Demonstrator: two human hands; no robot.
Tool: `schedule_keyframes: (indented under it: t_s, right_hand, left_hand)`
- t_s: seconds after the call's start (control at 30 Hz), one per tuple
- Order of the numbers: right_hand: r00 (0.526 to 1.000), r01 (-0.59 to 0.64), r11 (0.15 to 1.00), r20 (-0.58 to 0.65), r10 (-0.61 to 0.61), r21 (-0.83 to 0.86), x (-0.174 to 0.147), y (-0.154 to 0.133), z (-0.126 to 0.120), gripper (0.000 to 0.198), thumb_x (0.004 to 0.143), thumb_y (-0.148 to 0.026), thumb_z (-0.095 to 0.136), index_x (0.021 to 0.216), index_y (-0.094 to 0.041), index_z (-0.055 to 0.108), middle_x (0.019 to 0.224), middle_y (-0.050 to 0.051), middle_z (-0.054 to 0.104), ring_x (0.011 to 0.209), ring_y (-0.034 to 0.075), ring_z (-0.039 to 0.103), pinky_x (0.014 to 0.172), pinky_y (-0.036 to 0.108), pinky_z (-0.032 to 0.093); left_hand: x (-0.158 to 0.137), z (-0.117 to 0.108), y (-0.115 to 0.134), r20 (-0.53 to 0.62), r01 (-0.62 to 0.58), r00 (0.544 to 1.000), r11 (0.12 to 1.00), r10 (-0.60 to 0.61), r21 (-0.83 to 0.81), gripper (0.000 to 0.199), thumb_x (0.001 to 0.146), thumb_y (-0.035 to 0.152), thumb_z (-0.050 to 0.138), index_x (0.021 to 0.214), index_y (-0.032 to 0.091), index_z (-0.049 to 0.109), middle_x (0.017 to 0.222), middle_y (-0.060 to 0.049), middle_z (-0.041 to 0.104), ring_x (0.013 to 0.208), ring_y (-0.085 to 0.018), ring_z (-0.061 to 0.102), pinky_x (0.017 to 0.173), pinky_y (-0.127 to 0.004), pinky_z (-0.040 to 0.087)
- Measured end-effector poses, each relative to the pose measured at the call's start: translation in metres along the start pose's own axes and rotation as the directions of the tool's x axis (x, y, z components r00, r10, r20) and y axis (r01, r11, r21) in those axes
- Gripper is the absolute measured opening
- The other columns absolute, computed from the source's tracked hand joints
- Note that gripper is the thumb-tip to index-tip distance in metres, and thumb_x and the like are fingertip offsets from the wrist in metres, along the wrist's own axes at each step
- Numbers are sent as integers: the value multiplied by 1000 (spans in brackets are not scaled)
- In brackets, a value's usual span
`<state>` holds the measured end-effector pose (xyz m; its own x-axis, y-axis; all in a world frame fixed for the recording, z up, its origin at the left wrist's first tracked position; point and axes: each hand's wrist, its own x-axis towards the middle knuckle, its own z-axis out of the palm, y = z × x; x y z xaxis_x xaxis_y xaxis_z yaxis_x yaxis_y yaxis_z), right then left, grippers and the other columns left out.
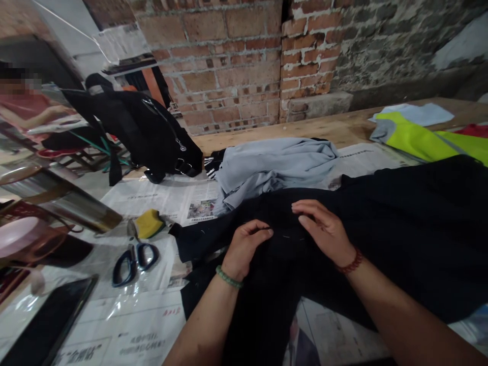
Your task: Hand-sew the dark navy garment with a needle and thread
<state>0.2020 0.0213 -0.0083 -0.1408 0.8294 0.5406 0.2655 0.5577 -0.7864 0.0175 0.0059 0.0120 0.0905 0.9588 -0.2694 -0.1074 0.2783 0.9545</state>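
Observation:
A dark navy garment (pixel 400 218) lies spread before me, with short pale stitches or thread marks near its middle. Over it, my left hand (pixel 249 241) is closed, thumb and forefinger pinched at a fold of the cloth. My right hand (pixel 322 226) hovers just above the same cloth, its fingers slightly bent and the thumb apart from them. No needle or thread can be made out between those fingers. On the left, blue-handled scissors (pixel 133 262) lie beside a yellow sponge (pixel 149 223).
Newspaper (pixel 148 328) covers the table. A phone (pixel 49 320), a steel flask (pixel 72 195) and a pink-lidded cup (pixel 23 236) stand or lie left. Behind are a black bag (pixel 141 127), grey clothing (pixel 274 160) and a neon-yellow garment (pixel 415 134). A person (pixel 30 112) sits far left.

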Motion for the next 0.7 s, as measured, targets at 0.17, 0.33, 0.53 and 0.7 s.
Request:
schedule_keyframes:
  t_s: [0.17, 0.33, 0.53, 0.7]
  right_hand:
    - [961, 260, 949, 141, -237, -176, -3, -10, 5, 24, 72, -25, 60, 96, -24, 58, 100, 6, 57, 101, 22, 48, 88, 42, 38]
    - [956, 246, 943, 215, -199, -224, -3, -8, 13, 26, 71, -29, 61, 97, -23, 59, 99, 8, 58, 99, 22, 48, 84, 42, 40]
    - [946, 277, 952, 213, -246, -130, -5, -6, 15, 16, 75, -21, 57, 90, -25, 61, 95, 4, 59, 95, 18, 50, 82, 38, 42]
    - [944, 288, 950, 200, -261, -120, -6, -6, 17, 13, 74, -21, 59, 86, -24, 61, 93, 4, 60, 94, 18, 51, 81, 38, 42]
  left_hand:
    - [0, 1, -1, 12, 9, 1000, 999, -9, 32, 11, 57, 21, 68, 63, 14, 62, 58, 3, 56, 55, -8, 48, 55, -19, 37]
    - [1, 3, -5, 62, -41, 997, 996, 35, 85, 9, 59, 21, 68, 63, 14, 63, 63, 3, 58, 60, -9, 50, 62, -21, 37]
    - [0, 4, -4, 76, -68, 995, 993, 61, 100, 7, 61, 20, 65, 62, 14, 62, 61, 4, 56, 58, -7, 46, 59, -19, 35]
    - [-1, 7, -6, 79, -54, 996, 992, 45, 117, 4, 61, 17, 63, 62, 14, 61, 59, 4, 54, 56, -7, 43, 57, -19, 33]
